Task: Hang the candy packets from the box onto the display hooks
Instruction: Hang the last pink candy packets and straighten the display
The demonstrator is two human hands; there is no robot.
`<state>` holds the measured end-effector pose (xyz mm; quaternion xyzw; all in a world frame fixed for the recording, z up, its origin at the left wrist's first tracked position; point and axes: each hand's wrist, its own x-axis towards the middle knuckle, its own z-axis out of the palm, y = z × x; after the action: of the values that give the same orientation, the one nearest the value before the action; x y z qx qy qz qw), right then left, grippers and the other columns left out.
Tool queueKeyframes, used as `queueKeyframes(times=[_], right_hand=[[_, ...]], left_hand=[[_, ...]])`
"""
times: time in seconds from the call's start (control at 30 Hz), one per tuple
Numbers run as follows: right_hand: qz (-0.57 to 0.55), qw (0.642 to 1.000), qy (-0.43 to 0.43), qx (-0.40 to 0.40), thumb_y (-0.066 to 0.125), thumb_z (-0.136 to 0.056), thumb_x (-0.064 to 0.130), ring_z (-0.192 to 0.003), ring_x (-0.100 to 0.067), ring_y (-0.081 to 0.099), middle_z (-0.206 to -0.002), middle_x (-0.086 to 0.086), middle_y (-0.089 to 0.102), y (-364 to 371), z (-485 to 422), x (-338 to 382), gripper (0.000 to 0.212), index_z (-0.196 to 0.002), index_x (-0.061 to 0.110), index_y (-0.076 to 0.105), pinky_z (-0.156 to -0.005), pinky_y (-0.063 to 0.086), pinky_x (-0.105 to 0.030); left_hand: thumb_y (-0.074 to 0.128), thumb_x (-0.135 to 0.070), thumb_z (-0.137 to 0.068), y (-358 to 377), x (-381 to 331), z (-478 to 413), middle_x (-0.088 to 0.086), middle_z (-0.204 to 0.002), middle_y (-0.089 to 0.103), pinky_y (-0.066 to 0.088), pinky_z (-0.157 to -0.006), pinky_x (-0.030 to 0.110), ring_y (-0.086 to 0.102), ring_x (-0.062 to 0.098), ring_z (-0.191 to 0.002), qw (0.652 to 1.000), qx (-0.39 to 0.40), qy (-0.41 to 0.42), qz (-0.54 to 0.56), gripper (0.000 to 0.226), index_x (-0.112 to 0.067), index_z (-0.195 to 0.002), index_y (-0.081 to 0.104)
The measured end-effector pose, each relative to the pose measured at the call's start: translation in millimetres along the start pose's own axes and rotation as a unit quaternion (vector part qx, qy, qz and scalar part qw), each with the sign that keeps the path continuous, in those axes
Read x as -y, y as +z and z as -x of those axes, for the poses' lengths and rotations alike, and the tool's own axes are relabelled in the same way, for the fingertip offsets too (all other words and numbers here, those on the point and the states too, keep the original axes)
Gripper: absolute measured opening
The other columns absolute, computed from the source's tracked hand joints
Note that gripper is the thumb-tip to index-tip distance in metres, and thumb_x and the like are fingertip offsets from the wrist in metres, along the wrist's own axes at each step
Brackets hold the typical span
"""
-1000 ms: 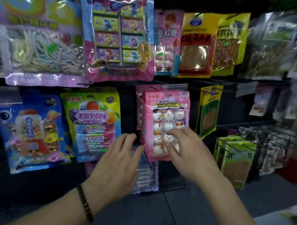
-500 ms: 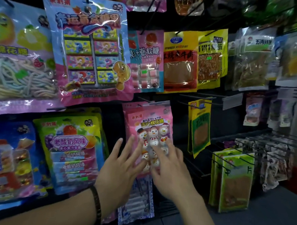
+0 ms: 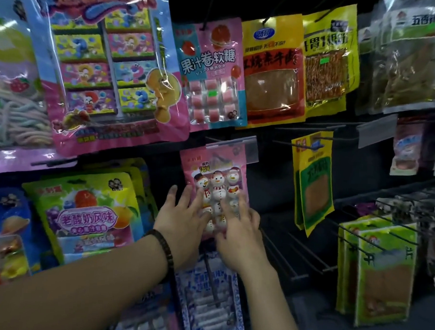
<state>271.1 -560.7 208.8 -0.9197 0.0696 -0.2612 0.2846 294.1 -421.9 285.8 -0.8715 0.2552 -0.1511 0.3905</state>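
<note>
A pink candy packet with snowman sweets [image 3: 217, 174] hangs on a display hook behind a clear price tag holder [image 3: 233, 149] at the middle of the rack. My left hand [image 3: 184, 213] lies flat against its lower left part with fingers straight. My right hand [image 3: 238, 225] presses its lower right part with spread fingers. Both hands cover the packet's bottom. The box is not in view.
Around hang a big pink packet [image 3: 103, 67], a fruit-roll packet [image 3: 213, 74], yellow snack packets [image 3: 272, 75], a green-yellow packet [image 3: 85, 209] and a white-blue packet [image 3: 210, 301] below. Bare black hooks [image 3: 294, 255] jut out at right, next to green packets [image 3: 381, 271].
Both hands have stayed on the snowman packet and pushed it back toward the rack under the tag holder. The camera has moved closer.
</note>
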Motion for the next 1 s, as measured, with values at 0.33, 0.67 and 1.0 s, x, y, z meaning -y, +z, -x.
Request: queueKeyframes(times=[0.33, 0.67, 1.0], right_hand=[[-0.02, 1.0, -0.007, -0.002, 0.058, -0.105, 0.034, -0.159, -0.03, -0.002, -0.174, 0.014, -0.021, 3, 7, -7, 0.073, -0.167, 0.036, 0.019, -0.119, 0.041, -0.056], [0.012, 0.993, -0.113, 0.01, 0.057, -0.106, 0.037, -0.158, -0.018, 0.004, -0.172, 0.009, 0.003, -31, 59, 44, 0.058, -0.159, 0.033, 0.034, -0.125, 0.032, -0.045], [0.14, 0.955, -0.25, 0.078, 0.05, -0.106, 0.043, -0.161, -0.03, -0.003, -0.175, -0.005, -0.009, -14, 127, 149, 0.068, -0.166, 0.029, 0.022, -0.128, 0.023, -0.051]], left_hand=[[0.048, -0.057, -0.102, 7, -9, 12, 0.02, -0.174, -0.006, 0.004, -0.126, 0.069, -0.008, 0.047, -0.16, 0.998, -0.053, -0.013, 0.044, 0.085, -0.02, -0.168, 0.009], [0.064, -0.04, -0.088, 21, 16, 138, 0.012, -0.119, 0.052, 0.038, -0.114, 0.06, 0.049, 0.04, -0.115, 0.967, -0.197, 0.024, 0.16, 0.039, -0.018, -0.12, 0.057], [0.078, -0.045, -0.07, 119, 95, 233, 0.018, -0.131, 0.056, 0.049, -0.099, 0.061, 0.053, 0.047, -0.119, 0.965, -0.132, -0.14, 0.176, 0.058, -0.019, -0.121, 0.066]])
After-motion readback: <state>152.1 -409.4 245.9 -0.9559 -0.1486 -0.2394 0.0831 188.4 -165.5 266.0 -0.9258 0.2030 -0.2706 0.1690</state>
